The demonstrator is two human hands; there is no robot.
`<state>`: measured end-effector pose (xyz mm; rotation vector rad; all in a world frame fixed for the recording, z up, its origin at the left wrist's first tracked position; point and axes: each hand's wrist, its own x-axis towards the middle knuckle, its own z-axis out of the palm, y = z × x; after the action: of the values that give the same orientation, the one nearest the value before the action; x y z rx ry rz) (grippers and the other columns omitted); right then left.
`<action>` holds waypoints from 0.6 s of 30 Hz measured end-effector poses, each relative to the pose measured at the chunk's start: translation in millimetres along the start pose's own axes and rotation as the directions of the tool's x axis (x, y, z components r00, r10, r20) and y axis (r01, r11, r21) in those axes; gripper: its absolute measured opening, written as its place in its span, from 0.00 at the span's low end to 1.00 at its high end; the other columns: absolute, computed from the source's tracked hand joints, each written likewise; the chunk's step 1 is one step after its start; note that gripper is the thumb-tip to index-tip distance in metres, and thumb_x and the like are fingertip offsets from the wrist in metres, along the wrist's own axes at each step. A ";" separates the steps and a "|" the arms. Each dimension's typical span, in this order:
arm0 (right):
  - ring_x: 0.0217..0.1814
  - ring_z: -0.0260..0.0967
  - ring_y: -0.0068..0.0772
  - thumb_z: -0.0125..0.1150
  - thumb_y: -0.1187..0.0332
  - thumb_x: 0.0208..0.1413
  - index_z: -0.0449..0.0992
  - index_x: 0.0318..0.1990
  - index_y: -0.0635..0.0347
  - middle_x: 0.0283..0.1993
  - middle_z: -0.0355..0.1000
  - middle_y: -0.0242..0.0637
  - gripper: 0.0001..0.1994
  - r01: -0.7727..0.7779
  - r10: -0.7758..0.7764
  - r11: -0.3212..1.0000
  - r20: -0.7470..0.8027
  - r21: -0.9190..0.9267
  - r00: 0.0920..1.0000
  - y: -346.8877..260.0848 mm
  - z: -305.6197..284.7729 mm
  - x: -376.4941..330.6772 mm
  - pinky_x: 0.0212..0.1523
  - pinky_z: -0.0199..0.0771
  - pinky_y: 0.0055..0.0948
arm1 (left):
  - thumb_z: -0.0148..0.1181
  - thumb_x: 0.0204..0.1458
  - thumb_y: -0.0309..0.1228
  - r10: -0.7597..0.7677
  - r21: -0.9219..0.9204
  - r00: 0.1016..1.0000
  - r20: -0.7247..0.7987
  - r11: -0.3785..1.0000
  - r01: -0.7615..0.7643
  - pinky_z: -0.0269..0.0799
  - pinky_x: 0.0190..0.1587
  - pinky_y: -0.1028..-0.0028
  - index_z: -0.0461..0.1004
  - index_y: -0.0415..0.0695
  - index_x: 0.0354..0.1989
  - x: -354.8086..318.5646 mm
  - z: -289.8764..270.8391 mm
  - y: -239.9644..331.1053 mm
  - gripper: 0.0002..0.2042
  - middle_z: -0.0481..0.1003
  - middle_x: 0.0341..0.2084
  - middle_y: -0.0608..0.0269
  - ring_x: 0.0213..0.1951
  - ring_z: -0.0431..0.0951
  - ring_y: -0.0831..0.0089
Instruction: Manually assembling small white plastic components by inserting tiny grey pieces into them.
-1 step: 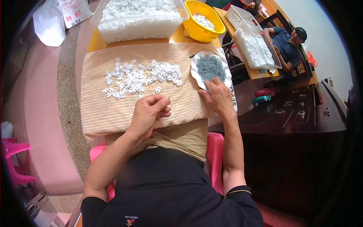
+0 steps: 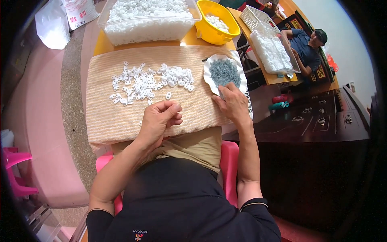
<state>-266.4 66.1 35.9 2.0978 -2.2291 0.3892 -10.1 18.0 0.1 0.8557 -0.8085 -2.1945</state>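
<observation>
My left hand (image 2: 158, 117) is above the near middle of a striped beige cloth (image 2: 105, 125), thumb and forefinger pinched together. Whatever the pinch holds is too small or hidden to make out. At the right, my right hand (image 2: 234, 103) reaches over the near rim of a white scalloped plate (image 2: 207, 75), its fingers bent together at a heap of small grey metal nails or pins (image 2: 225, 71). Its fingertips are partly hidden. Small white plastic clips (image 2: 141, 85) with holes lie in a loose pile left of the plate. One single clip (image 2: 168, 95) rests just beyond my left hand.
Behind the cloth stand a clear bin (image 2: 147, 30) full of white pieces and a yellow basin (image 2: 217, 32). Right, a person (image 2: 306, 48) sits by another bin (image 2: 274, 52). A dark wooden cabinet (image 2: 318, 117) fills the right side; white sacks (image 2: 52, 28) stand far left.
</observation>
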 end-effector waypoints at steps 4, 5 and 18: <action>0.39 0.71 0.46 0.66 0.63 0.50 0.77 0.43 0.60 0.38 0.70 0.42 0.15 0.000 0.000 1.000 -0.007 0.003 1.000 0.4 0.7 -2.2 0.38 0.71 0.39 | 0.61 0.56 0.34 -0.003 0.002 1.000 0.007 1.000 0.003 0.77 0.36 0.78 0.75 0.41 0.36 -0.5 0.1 -0.2 0.08 0.76 0.28 0.67 0.29 0.76 0.80; 0.38 0.71 0.45 0.66 0.63 0.49 0.77 0.42 0.60 0.37 0.70 0.41 0.14 0.008 -0.008 1.000 -0.029 0.005 1.000 0.4 1.4 -2.9 0.37 0.71 0.38 | 0.61 0.56 0.34 -0.004 0.002 1.000 0.008 1.000 0.004 0.77 0.36 0.78 0.75 0.41 0.36 -0.6 0.3 -0.4 0.08 0.76 0.28 0.67 0.29 0.76 0.80; 0.31 0.72 0.42 0.65 0.71 0.49 0.78 0.36 0.60 0.32 0.72 0.38 0.07 0.093 -0.071 0.993 -0.283 0.067 0.957 3.7 18.4 -14.6 0.29 0.70 0.36 | 0.61 0.56 0.33 -0.012 -0.005 1.000 0.010 1.000 0.012 0.77 0.35 0.78 0.75 0.40 0.36 0.1 1.2 -4.0 0.08 0.75 0.26 0.66 0.28 0.75 0.80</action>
<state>-266.5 76.5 14.5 2.0154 -1.9907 0.7301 -12.4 20.7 -2.1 0.8494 -0.8038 -2.2120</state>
